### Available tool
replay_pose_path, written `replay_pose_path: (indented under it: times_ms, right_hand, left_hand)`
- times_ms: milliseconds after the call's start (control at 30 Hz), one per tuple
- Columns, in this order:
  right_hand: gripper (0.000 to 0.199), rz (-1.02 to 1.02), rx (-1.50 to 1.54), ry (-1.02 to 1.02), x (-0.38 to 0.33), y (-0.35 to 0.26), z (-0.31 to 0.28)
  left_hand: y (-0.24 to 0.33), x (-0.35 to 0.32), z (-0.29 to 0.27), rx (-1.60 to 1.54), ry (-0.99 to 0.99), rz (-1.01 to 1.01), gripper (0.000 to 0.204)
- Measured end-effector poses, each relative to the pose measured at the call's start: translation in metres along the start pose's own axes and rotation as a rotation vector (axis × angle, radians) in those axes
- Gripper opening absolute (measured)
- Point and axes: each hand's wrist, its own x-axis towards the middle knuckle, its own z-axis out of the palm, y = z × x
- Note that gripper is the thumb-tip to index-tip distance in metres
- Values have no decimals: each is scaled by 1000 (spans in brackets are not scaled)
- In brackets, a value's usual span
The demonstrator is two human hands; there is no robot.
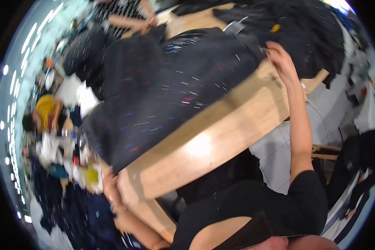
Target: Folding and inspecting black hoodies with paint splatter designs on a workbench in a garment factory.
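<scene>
A large dark garment [171, 87], smeared by motion and flecked with white, blue and red, stretches diagonally over the wooden table [204, 146]. Its near left corner meets my left hand [110, 183], whose blurred fingers look closed on the cloth. At the far right end, my right hand [281, 60] reaches out with thumb and fingers pinched at the garment's edge. The cloth's shadow falls across the pale tabletop, and its near edge runs from one hand to the other.
Dark garments pile up at the far right [304, 33], with a small yellow thing [275, 28] on them. Across the table are another person's hands [148, 23]. To the left, a person in yellow [46, 110] works near heaped cloth. A wooden stool [325, 152] stands at right.
</scene>
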Motion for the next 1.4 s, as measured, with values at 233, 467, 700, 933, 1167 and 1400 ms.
replay_pose_path:
  times_ms: [233, 467, 700, 933, 1167, 1400]
  right_hand:
    - [29, 355, -378, 35, -56, 123, -50]
    - [41, 630, -770, -42, -35, 113, -30]
    - [50, 703, -816, 45, -36, 109, -38]
    - [37, 823, -633, -152, -29, 117, -38]
    - [16, 329, -801, -174, -61, 134, -117]
    - [46, 567, -908, -105, -65, 116, -71]
  left_hand:
    - [-5, -59, 93, -265, -78, -434, 5]
    - [-17, -61, 105, -194, 18, -398, 13]
    - [-25, -61, 104, -154, 10, -421, 19]
    - [-25, -58, 103, -170, 35, -544, 18]
    - [-31, -84, 87, 99, -66, -227, 16]
    - [-16, -82, 83, 106, -44, -350, 11]
